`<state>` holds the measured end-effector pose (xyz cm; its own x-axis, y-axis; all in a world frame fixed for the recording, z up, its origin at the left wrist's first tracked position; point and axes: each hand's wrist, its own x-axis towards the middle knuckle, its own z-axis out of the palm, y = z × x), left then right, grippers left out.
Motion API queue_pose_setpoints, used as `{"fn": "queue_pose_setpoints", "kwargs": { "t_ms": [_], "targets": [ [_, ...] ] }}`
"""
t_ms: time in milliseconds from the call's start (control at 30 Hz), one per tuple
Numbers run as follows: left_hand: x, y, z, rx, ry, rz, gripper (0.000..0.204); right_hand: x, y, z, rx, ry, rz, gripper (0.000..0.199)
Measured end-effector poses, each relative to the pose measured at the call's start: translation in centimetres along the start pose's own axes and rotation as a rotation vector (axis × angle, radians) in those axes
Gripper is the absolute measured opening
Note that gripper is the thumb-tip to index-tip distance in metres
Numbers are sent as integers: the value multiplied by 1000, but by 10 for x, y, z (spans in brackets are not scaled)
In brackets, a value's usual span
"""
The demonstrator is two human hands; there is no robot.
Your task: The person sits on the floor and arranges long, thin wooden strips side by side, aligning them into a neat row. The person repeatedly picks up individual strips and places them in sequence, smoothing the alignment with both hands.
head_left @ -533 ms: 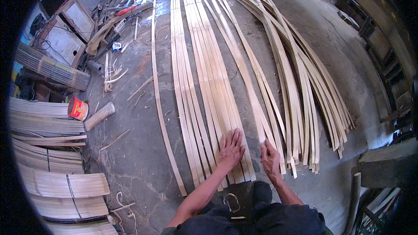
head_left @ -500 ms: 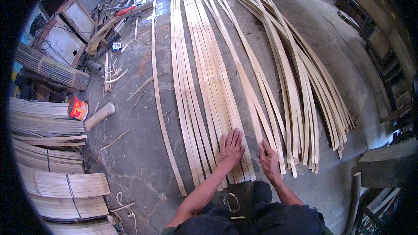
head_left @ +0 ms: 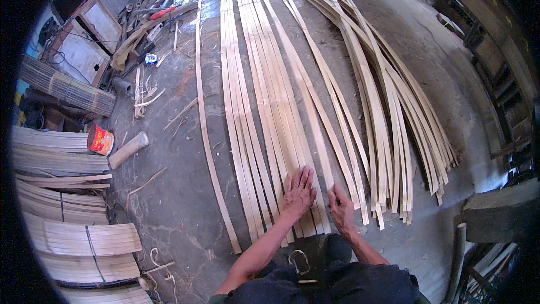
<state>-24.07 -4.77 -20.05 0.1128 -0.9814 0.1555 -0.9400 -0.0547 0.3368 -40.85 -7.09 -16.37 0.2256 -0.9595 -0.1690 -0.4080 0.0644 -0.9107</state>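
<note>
Long pale bamboo strips lie side by side on the floor in front of me, the middle group (head_left: 271,104) edge to edge. Across the near end of that group my left hand (head_left: 300,193) rests flat, fingers stretched out. Just to its right, my right hand (head_left: 341,207) is closed on the near end of a single bamboo strip (head_left: 319,141), which runs away from me along the group's right side with a narrow gap between. A narrower group of strips (head_left: 239,107) lies to the left, and one lone strip (head_left: 204,118) farther left.
A fanned heap of loose strips (head_left: 388,112) covers the floor at right. Tied strip bundles (head_left: 84,239) are stacked at left, near a red tin (head_left: 100,140) and a short wooden cylinder (head_left: 129,150). A concrete block (head_left: 500,211) stands at near right.
My right hand has moved slightly left and toward me, bringing the held strip nearer the middle group and away from the loose strips. My left hand has stayed in place.
</note>
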Motion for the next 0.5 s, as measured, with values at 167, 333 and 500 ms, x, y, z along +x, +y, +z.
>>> {"fn": "queue_pose_setpoints", "kwargs": {
  "t_ms": [167, 333, 500],
  "targets": [
    [0, 4, -4, -4, -27, -14, 66, 1, 13, 9, 53, -89, 179, 47],
    [0, 3, -5, -1, -19, -25, 64, -1, 1, 8, 57, -93, 202, 47],
    [0, 1, 6, -29, 34, -17, 63, -2, 11, 9, 101, -21, 63, 46]
  ]
}}
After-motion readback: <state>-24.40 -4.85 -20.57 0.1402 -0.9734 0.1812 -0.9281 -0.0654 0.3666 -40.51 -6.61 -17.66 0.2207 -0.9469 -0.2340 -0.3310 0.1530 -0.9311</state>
